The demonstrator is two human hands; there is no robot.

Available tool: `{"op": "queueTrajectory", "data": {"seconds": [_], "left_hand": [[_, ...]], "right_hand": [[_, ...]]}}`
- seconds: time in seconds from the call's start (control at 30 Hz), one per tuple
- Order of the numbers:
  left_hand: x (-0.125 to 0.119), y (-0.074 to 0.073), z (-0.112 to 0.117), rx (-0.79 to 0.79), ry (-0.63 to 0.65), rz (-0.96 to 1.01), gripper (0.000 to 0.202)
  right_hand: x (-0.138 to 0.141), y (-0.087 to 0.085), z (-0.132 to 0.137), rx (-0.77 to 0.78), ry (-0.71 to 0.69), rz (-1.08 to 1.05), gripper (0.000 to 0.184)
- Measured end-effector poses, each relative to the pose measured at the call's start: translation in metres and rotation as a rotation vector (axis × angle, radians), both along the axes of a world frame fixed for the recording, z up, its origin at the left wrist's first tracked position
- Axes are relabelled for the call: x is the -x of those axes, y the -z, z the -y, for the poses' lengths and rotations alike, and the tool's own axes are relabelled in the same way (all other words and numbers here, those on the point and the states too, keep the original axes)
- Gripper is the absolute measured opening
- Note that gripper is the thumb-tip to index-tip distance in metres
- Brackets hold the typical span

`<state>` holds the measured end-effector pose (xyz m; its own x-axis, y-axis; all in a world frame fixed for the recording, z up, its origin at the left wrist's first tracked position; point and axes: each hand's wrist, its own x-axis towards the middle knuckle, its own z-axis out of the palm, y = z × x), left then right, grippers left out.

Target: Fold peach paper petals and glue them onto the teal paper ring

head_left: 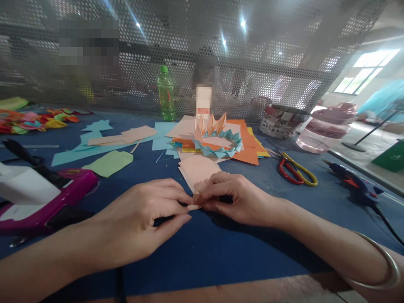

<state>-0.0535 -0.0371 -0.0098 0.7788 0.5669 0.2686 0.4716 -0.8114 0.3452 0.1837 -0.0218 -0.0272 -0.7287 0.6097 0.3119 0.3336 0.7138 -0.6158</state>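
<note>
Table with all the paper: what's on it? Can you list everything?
folded paper ring: 1, teal and peach, centre, on the sheets
paper sheets: a stack, orange and others, under the ring
plastic bottle: 1, green, behind the ring
scissors: 1 pair, red and yellow handles, right of the sheets
glue gun: 1, blue, far right
plastic jar: 1, pink, back right
paper scraps: a heap, many colours, far left
magenta tool: 1, magenta and white, near left
left hand: 1, bare, front, pinching peach paper
right hand: 1, bare, front, pinching the same paper

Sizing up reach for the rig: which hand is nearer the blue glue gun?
Right hand: it sits left of the blue glue gun. Left hand is farther, beyond the right hand from the gun. Both pinch a peach paper piece.
</note>
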Motion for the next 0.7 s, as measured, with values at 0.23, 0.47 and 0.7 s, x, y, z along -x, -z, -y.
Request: {"op": "queueTrajectory", "data": {"seconds": [0.23, 0.47, 0.7], "left_hand": [[0.001, 0.000, 0.000, 0.037, 0.010, 0.020, 0.022], [0.000, 0.002, -0.003, 0.026, 0.012, 0.048, 0.020], [0.000, 0.002, -0.002, 0.017, 0.025, 0.045, 0.019]], "right_hand": [[0.003, 0.006, 0.002, -0.015, 0.002, -0.029, 0.023], [0.007, 0.012, 0.002, -0.047, 0.014, -0.037, 0.020], [0.007, 0.010, 0.002, -0.098, 0.034, -0.035, 0.021]]}}
